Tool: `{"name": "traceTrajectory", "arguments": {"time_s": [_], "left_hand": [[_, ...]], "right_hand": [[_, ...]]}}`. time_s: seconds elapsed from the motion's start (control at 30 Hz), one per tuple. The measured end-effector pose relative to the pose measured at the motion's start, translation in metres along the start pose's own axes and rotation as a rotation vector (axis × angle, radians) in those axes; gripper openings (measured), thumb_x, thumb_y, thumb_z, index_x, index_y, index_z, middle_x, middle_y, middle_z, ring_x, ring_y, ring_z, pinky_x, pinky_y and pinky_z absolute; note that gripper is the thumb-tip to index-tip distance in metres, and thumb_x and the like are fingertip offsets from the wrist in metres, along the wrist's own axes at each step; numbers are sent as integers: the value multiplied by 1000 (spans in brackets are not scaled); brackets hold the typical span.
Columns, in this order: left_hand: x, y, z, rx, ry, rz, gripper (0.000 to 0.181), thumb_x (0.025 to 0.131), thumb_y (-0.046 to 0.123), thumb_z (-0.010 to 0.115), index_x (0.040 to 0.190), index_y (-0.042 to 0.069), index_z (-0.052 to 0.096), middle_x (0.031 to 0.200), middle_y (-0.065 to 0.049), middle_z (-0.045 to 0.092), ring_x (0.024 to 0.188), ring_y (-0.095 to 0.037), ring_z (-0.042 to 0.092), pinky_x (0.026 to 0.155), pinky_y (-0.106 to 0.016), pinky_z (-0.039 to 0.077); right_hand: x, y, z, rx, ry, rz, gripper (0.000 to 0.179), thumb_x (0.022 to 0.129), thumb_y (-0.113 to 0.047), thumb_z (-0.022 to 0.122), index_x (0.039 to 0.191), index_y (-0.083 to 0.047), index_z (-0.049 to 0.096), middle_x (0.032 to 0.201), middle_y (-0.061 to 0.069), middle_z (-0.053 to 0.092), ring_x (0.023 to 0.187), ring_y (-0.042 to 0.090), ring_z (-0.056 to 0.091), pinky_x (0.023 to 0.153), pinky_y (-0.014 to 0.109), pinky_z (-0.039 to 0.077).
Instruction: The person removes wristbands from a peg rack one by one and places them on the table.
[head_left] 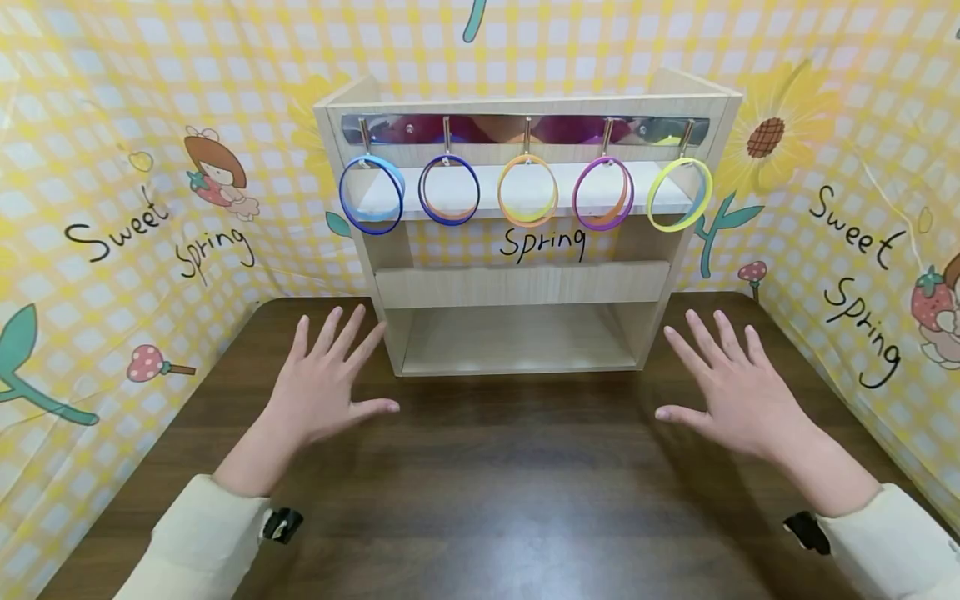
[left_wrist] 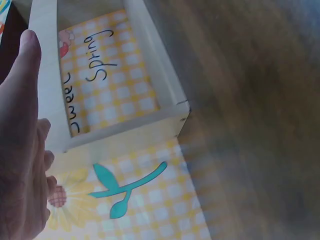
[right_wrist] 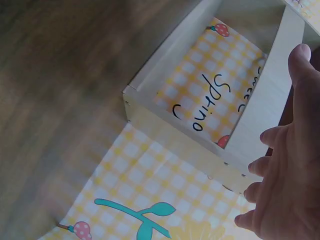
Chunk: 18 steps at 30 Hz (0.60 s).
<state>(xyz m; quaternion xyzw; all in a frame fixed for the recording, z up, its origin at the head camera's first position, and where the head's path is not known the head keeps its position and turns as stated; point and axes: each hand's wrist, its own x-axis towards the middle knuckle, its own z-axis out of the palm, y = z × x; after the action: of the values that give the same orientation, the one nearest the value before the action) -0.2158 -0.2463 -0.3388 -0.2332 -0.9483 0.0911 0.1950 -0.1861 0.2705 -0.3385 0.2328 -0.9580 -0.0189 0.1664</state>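
Observation:
My left hand [head_left: 318, 387] is spread above the table's left side, in front of the wooden shelf's left post, and holds nothing. Opposite it, my right hand [head_left: 738, 396] is also spread with straight fingers and bare palm, near the shelf's right side. Between them stands the pale wooden shelf [head_left: 525, 287]. A shiny rail [head_left: 472, 129] with several hooks runs along its top. From the hooks hang rings: a blue ring [head_left: 342, 204], a dark blue ring [head_left: 422, 204], an orange ring [head_left: 501, 208], a purple ring [head_left: 576, 208] and a yellow ring [head_left: 652, 212].
The dark brown wooden table [head_left: 510, 475] spreads before the shelf. A yellow checked cloth [head_left: 67, 150] with printed flowers and lettering surrounds it at the back and both sides. Black straps show at both cuffs, including the left cuff [head_left: 202, 525].

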Motion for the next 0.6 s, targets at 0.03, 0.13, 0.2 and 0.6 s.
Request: {"name": "traceTrajectory", "arguments": {"time_s": [0.03,0.13,0.2,0.6], "left_hand": [[2,-2,-2,-4,5,4,103,77,84,44,154,16,27,158,-18,18,143,-41,13,111,-62,2],[6,-8,-9,-25,30,15,102,79,82,45,154,17,26,159,-16,18,143,-40,16,111,-61,4],[10,-13,-13,-53,59,19,100,80,79,47,154,16,26,158,-16,20,142,-38,19,111,-61,7],[40,-41,-25,-574,171,-202,87,89,50,65,155,12,22,153,-18,31,135,-40,35,106,-56,29]], "right_hand": [[1,1,-2,8,-6,2,99,84,-68,57,155,-11,20,159,20,9,143,45,2,111,59,-5],[5,4,-9,53,-19,16,96,86,-65,58,156,-12,18,159,20,9,144,44,1,112,57,-3],[9,6,-14,95,-10,23,94,87,-61,60,156,-12,19,159,20,11,143,44,5,113,56,0],[33,18,-38,375,190,74,86,84,-33,77,152,-8,31,152,19,33,136,40,33,105,56,30]]}}
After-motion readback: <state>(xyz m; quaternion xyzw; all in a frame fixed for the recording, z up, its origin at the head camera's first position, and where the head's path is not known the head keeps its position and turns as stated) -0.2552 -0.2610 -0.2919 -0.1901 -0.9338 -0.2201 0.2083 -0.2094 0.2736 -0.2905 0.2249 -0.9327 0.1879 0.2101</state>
